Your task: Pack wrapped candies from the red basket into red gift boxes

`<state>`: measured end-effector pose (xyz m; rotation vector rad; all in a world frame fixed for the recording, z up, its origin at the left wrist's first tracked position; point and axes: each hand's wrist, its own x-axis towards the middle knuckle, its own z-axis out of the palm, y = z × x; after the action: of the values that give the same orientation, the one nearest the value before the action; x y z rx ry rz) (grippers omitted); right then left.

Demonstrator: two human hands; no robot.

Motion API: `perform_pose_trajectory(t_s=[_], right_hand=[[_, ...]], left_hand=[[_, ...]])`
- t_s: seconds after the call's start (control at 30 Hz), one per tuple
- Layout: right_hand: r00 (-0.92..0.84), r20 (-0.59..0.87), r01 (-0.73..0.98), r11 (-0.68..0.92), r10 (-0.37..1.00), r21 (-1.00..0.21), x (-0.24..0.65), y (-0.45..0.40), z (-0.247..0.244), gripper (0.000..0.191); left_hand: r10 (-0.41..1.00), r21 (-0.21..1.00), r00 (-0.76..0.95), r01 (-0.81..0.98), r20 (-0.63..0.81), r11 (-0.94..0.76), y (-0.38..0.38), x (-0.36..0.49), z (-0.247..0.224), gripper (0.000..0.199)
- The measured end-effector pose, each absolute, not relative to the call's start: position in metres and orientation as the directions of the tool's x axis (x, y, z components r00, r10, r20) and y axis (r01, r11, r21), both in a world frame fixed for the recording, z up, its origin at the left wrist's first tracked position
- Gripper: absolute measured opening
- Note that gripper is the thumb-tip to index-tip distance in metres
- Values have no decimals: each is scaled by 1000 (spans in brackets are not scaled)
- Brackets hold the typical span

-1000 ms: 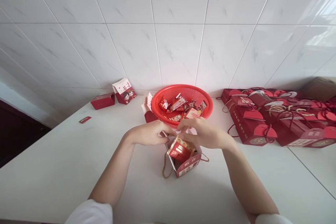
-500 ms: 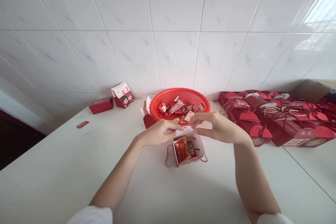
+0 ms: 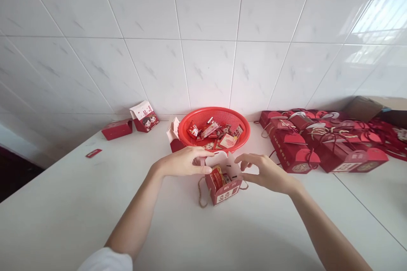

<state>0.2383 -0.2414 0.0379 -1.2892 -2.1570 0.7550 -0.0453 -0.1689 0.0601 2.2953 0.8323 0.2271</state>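
Note:
A small red and white paper gift box (image 3: 227, 194) stands with its top unfolded and rope loops at its sides. Inside it lie red and gold snack packets (image 3: 218, 176). My left hand (image 3: 181, 163) is at the box's left rim, thumb and fingers closed around a pale side flap. At the right rim, my right hand (image 3: 267, 172) has its thumb and bent fingers apart, the tips beside or touching the wall; contact is hard to tell. Just behind the box, a red plastic basket (image 3: 246, 137) holds several wrapped sweets and snacks (image 3: 210, 129).
Several closed red gift boxes (image 3: 294, 152) with cords crowd the right side, before a brown carton (image 3: 365, 108). Two red boxes (image 3: 117, 130) stand at the back left; another box (image 3: 174, 133) leans beside the basket. A small red packet (image 3: 93, 153) lies left. A tiled wall bounds the back.
My hands have moved apart from above the box's rear edge to its two sides. The box's lettered front wall shows more now. The view has shifted slightly right.

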Motion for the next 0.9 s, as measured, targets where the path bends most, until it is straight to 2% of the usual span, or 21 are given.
perform_pose_trajectory(t_s=[0.27, 0.4, 0.57, 0.77, 0.9], right_hand=[[-484, 315, 453, 542, 816, -708, 219, -249, 4, 43], [-460, 392, 407, 582, 796, -704, 215, -255, -14, 35], [-433, 488, 407, 648, 758, -644, 212, -257, -28, 30], [-416, 533, 424, 676, 737, -603, 206, -257, -35, 29], [-425, 537, 435, 685, 728, -584, 203, -257, -38, 24]], left_hand=[[676, 536, 736, 586, -38, -608, -182, -19, 51, 32], [747, 461, 665, 669, -19, -583, -186, -10, 41, 27], [759, 415, 649, 706, -55, -574, -187, -10, 45, 22], [713, 419, 690, 687, -121, -594, -186, -15, 55, 3], [705, 445, 697, 676, -127, -587, -185, -17, 55, 9]])
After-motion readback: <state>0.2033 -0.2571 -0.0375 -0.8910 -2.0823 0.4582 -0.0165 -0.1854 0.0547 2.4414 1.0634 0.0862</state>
